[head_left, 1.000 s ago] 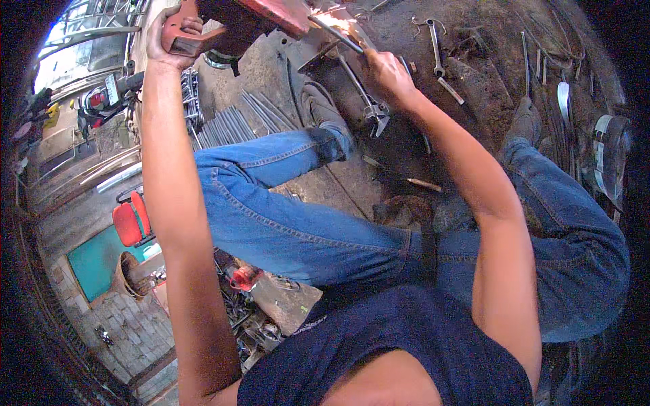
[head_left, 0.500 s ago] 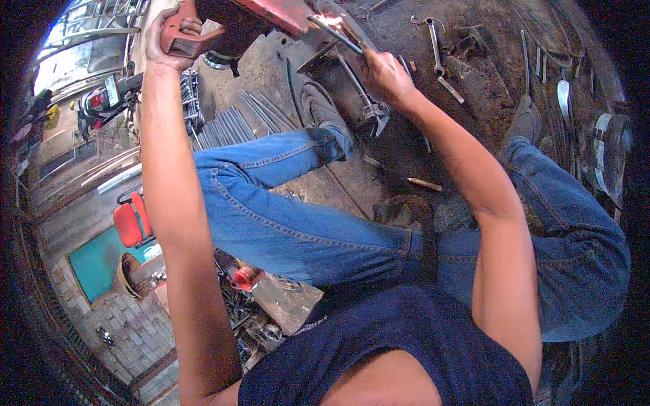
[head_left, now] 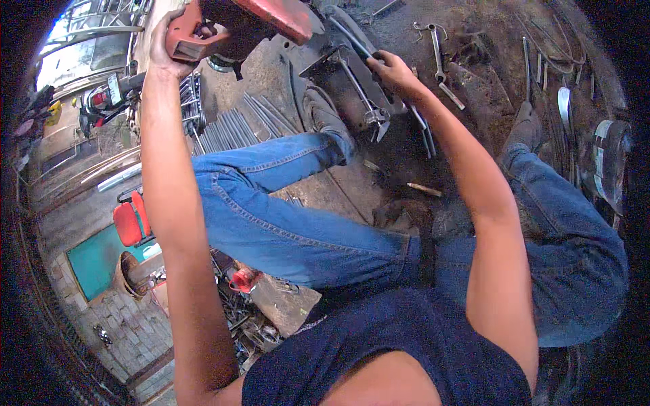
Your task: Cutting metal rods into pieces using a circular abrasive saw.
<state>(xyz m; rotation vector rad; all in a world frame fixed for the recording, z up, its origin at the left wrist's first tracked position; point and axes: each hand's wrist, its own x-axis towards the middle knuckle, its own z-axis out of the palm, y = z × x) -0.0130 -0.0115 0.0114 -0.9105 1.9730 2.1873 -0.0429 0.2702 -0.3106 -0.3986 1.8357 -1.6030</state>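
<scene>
At the upper left, my left hand (head_left: 162, 51) is closed round the orange-red handle (head_left: 184, 30) of a chop saw. The saw's red blade guard (head_left: 288, 19) reaches to the right of it, and its top runs out of view. My right hand (head_left: 401, 76) grips a thin metal rod (head_left: 349, 35), which slants up and left toward the saw. Beside that hand is a clamp screw (head_left: 353, 78) with an adjustable wrench (head_left: 376, 122) at its near end. No sparks show at the rod's tip.
A combination wrench (head_left: 436, 51) lies on the dark floor at the right. Several cut metal rods (head_left: 230, 132) lie left of my foot. A pointed wooden-coloured stick (head_left: 424, 189) rests between my legs. Farther left are a red chair (head_left: 126, 223) and a basket (head_left: 124, 276).
Sparks at the rod's tip have stopped. My left hand and the saw have shifted slightly. My right hand has moved a little right and down with the rod.
</scene>
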